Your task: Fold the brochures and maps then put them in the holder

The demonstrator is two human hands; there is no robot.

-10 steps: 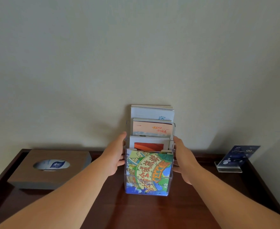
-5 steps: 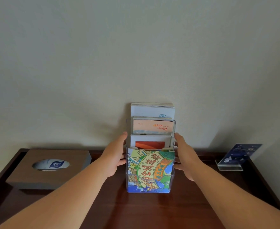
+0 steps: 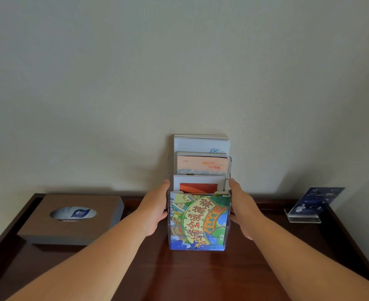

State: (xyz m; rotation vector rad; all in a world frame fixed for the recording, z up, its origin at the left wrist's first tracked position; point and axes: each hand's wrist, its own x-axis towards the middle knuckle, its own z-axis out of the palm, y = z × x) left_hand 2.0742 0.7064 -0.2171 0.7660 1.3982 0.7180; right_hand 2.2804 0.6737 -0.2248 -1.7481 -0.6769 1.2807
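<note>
Two bare arms are seen reaching over a dark wooden table (image 3: 201, 276) set against a plain pale wall (image 3: 179, 61). A brown tissue box (image 3: 70, 218) is placed at the left of the frame, a small acrylic sign (image 3: 309, 206) at the right. At centre, a clear tiered holder (image 3: 198, 235) is stood upright on the table, filled with four folded brochures; a colourful map (image 3: 198, 218) is held in the front pocket. The holder's sides are clasped by the left hand (image 3: 155, 207) and right hand (image 3: 242, 209), fingers together, pressed flat.
</note>
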